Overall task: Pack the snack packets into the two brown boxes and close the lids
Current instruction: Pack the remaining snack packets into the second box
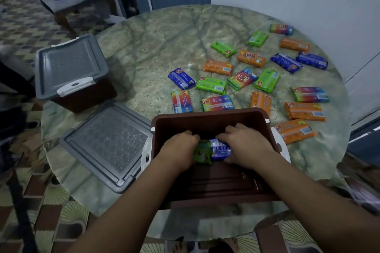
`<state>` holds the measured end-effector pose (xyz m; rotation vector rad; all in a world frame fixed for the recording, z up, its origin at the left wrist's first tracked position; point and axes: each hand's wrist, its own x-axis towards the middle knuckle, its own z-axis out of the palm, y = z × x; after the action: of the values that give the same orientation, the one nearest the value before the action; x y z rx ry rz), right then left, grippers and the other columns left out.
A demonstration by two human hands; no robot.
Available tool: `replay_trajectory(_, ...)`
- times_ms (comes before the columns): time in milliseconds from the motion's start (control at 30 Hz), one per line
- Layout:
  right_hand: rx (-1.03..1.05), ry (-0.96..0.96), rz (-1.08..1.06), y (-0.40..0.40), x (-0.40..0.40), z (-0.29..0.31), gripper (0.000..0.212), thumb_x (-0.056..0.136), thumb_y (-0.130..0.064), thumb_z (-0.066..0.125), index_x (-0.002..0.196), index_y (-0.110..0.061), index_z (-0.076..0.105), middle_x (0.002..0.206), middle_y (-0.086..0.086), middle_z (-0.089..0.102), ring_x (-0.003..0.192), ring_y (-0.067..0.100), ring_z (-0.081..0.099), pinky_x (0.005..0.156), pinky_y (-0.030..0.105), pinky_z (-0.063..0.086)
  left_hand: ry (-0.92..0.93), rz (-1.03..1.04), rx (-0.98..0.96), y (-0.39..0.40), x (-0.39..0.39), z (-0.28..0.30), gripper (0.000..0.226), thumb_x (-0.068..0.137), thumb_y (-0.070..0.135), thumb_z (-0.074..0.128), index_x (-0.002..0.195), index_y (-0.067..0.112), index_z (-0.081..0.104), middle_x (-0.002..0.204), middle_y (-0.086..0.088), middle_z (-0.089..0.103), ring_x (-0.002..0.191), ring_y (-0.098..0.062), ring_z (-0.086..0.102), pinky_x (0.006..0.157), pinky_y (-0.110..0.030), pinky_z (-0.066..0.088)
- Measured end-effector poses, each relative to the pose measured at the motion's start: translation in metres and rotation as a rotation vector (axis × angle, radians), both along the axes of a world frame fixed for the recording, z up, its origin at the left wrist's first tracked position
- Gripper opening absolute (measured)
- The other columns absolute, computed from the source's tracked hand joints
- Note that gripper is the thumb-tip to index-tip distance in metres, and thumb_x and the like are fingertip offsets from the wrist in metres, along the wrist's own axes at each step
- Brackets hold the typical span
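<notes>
Both hands reach into the open brown box [207, 123] at the near edge of the round bench [156, 47]. The left hand [181, 148] curls its fingers around a green packet [202, 153], and the right hand [244, 146] grips a blue packet [220, 150] just beside it. Its grey lid [107, 146] lies to the left. A second box [72, 74] sits closed farther left. Loose packets [218, 66] lie scattered beyond.

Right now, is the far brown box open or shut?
Shut: the far box has its grey lid lying flat on top.
</notes>
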<state>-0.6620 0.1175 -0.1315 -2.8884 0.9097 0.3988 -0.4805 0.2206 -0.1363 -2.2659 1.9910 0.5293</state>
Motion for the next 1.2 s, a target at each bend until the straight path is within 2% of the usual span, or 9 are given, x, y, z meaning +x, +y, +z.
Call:
replay_trajectory(100, 0.002, 0.026, 0.0, 0.0, 0.0, 0.0, 0.078, 0.083, -0.057, 0.074, 0.151, -0.034, 0.044, 0.135, -0.004, 0.054, 0.123, 0.023, 0.045, 0.092, 0.037, 0.047, 0.104, 0.049, 0.075, -0.001, 0.006, 0.005, 0.044, 0.087, 0.015, 0.072, 0.13, 0.018, 0.062, 0.123, -0.009, 0.062, 0.111, -0.03, 0.062, 0.091, -0.039, 0.054)
replay_trajectory(200, 0.006, 0.045, -0.005, -0.001, 0.001, -0.001, 0.079, 0.083, -0.06, 0.073, 0.152, -0.034, 0.044, 0.134, -0.005, 0.056, 0.123, 0.023, 0.045, 0.092, 0.038, 0.047, 0.168, 0.047, 0.091, 0.001, 0.009, 0.013, 0.05, 0.089, 0.012, 0.069, 0.136, 0.023, 0.058, 0.13, -0.008, 0.063, 0.115, -0.029, 0.062, 0.096, -0.041, 0.054)
replay_trajectory(333, 0.017, 0.053, -0.014, -0.002, 0.001, -0.002, 0.081, 0.083, -0.061, 0.073, 0.153, -0.034, 0.042, 0.135, -0.005, 0.056, 0.123, 0.023, 0.044, 0.093, 0.038, 0.046, 0.105, 0.063, 0.039, 0.003, 0.022, 0.028, 0.05, 0.095, 0.005, 0.056, 0.14, 0.023, 0.056, 0.135, -0.01, 0.06, 0.119, -0.03, 0.06, 0.098, -0.043, 0.052)
replay_trajectory(433, 0.025, 0.065, -0.024, -0.002, 0.002, -0.002, 0.082, 0.083, -0.061, 0.073, 0.154, -0.035, 0.041, 0.137, -0.006, 0.056, 0.125, 0.022, 0.043, 0.093, 0.037, 0.045, 0.055, 0.087, -0.033, 0.007, 0.019, 0.034, 0.048, 0.095, 0.003, 0.051, 0.136, 0.025, 0.058, 0.13, -0.009, 0.062, 0.11, -0.031, 0.063, 0.09, -0.046, 0.055)
replay_trajectory(533, 0.024, 0.075, -0.023, -0.002, 0.002, -0.003, 0.082, 0.083, -0.061, 0.072, 0.154, -0.036, 0.04, 0.138, -0.005, 0.056, 0.126, 0.022, 0.043, 0.093, 0.038, 0.045, -0.033, -0.018, -0.037, 0.015, 0.009, 0.03, 0.036, 0.094, 0.016, 0.053, 0.127, 0.031, 0.061, 0.122, -0.002, 0.065, 0.102, -0.03, 0.065, 0.081, -0.045, 0.056)
replay_trajectory(667, 0.031, 0.083, -0.021, -0.002, 0.002, -0.002, 0.083, 0.083, -0.061, 0.073, 0.154, -0.036, 0.04, 0.139, -0.006, 0.056, 0.127, 0.022, 0.042, 0.094, 0.038, 0.044, -0.133, -0.182, 0.045, 0.018, 0.01, 0.021, 0.029, 0.094, 0.033, 0.058, 0.122, 0.032, 0.067, 0.122, 0.003, 0.06, 0.108, -0.025, 0.06, 0.088, -0.044, 0.052)
replay_trajectory(833, 0.031, 0.083, -0.008, 0.001, 0.001, -0.001, 0.081, 0.086, -0.059, 0.071, 0.155, -0.034, 0.038, 0.142, -0.004, 0.051, 0.129, 0.023, 0.041, 0.098, 0.039, 0.043, -0.14, -0.16, 0.119, 0.014, 0.008, 0.023, 0.034, 0.091, 0.052, 0.061, 0.118, 0.034, 0.07, 0.122, 0.0, 0.052, 0.106, -0.025, 0.056, 0.085, -0.042, 0.05)
replay_trajectory(1000, 0.054, 0.068, 0.014, 0.004, -0.004, 0.0, 0.076, 0.095, -0.055, 0.062, 0.159, -0.029, 0.031, 0.148, -0.003, 0.044, 0.131, 0.022, 0.047, 0.099, 0.037, 0.043, -0.124, -0.106, 0.111, 0.015, 0.007, 0.024, 0.038, 0.09, 0.053, 0.061, 0.119, 0.032, 0.07, 0.116, -0.002, 0.053, 0.096, -0.026, 0.061, 0.077, -0.041, 0.054)
replay_trajectory(1200, 0.216, -0.105, -0.058, 0.005, -0.008, -0.002, 0.045, 0.101, -0.047, 0.052, 0.143, -0.032, 0.047, 0.133, -0.007, 0.053, 0.114, 0.021, 0.059, 0.087, 0.043, 0.054, -0.148, -0.149, 0.11, 0.017, 0.008, 0.024, 0.033, 0.094, 0.041, 0.06, 0.124, 0.031, 0.069, 0.119, -0.004, 0.053, 0.102, -0.029, 0.061, 0.083, -0.043, 0.054)
